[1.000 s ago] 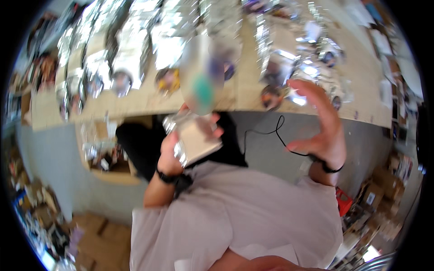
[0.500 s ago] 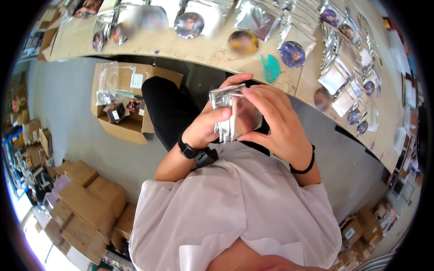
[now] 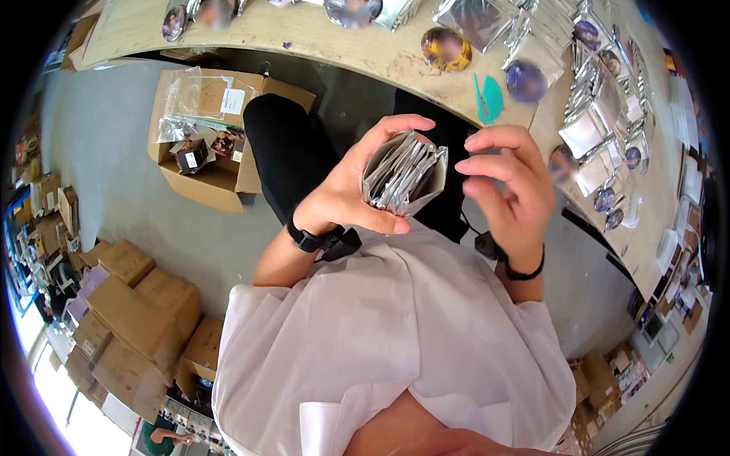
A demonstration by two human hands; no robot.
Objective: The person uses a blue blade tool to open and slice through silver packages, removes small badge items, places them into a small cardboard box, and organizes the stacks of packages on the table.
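Observation:
A bundle of silver foil packets [image 3: 404, 171] sits in an open-topped pale sleeve, seen end-on, with my left hand [image 3: 350, 186] wrapped round it. Just to the right of the bundle, my right hand [image 3: 508, 178] is raised with its fingers curved and apart, holding nothing. Beyond them on the table lie a teal cutter-like tool [image 3: 492, 100], round picture discs [image 3: 449, 52] and rows of silver packets [image 3: 579, 129].
The wooden table [image 3: 353, 68] curves along the top and right. An open carton [image 3: 186, 182] with small boxes stands on the floor beside my leg. Stacked cardboard boxes [image 3: 125, 319] are at lower left, where a co-worker in green [image 3: 158, 439] is partly visible.
My right hand has come off the bundle and opened. My left hand has turned the bundle so that its packed end faces up. The view has shifted slightly.

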